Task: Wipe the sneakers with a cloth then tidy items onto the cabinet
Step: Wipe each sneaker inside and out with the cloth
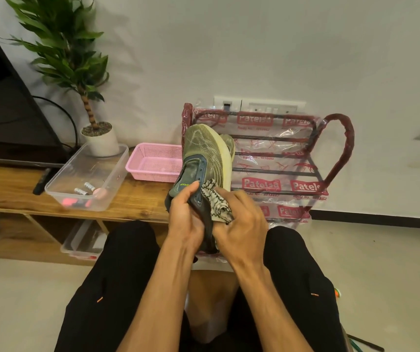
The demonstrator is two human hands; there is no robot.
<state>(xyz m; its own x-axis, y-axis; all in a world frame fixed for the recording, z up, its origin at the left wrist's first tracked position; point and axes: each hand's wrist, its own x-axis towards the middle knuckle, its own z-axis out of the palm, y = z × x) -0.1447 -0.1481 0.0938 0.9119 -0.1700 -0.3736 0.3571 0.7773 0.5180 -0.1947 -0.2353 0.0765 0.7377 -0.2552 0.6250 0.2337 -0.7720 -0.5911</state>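
- One wooden cabinet (140, 196) runs along the wall on the left, with a clear plastic tub (107, 171) and a pink basket (153, 163) on top of it.
- A plastic-wrapped shoe rack (261, 184) stands just beside the cabinet, against the wall.
- A potted plant (61, 52) stands behind the tub.
- An olive-green sneaker (204, 151) is held up in front of the rack, over the seated person's lap, toe pointing away; a second sneaker (228, 146) shows just behind it.
- The left hand (186, 217) grips the held sneaker near its heel, fingers curled round the collar, thumb on the tongue.
- The right hand (244, 224) bunches a patterned cloth (216, 201) in curled fingers, pressing it against the sneaker's side.
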